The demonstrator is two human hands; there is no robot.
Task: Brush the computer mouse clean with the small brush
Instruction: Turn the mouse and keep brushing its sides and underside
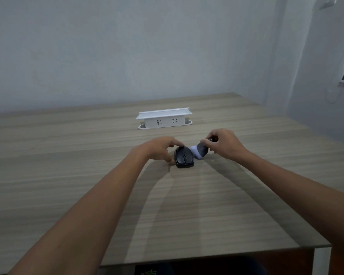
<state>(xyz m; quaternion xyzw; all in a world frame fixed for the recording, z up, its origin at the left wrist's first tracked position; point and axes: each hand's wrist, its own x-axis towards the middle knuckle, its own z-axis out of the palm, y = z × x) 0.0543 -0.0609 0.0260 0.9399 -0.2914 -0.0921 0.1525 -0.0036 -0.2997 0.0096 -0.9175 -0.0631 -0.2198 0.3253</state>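
A black mouse (pixel 184 157) is seen lying flat on the wood-grain counter (pixel 87 155), in the middle of the scene, with its scroll wheel on top. It is steadied by the left hand (pixel 160 148), whose grip is closed on it: fingertips are laid on its far end and the thumb is set against its near left side. Just to the right of the mouse, the small brush (pixel 200 150) is held in the right hand (pixel 224 144), the grip clamped on its dark handle between thumb and fingers. The pale bristles are pointed down and left, close to the right flank of the mouse; whether they touch it cannot be told. A white socket box (pixel 164 118) is set upright on the counter farther away, well apart from both hands.
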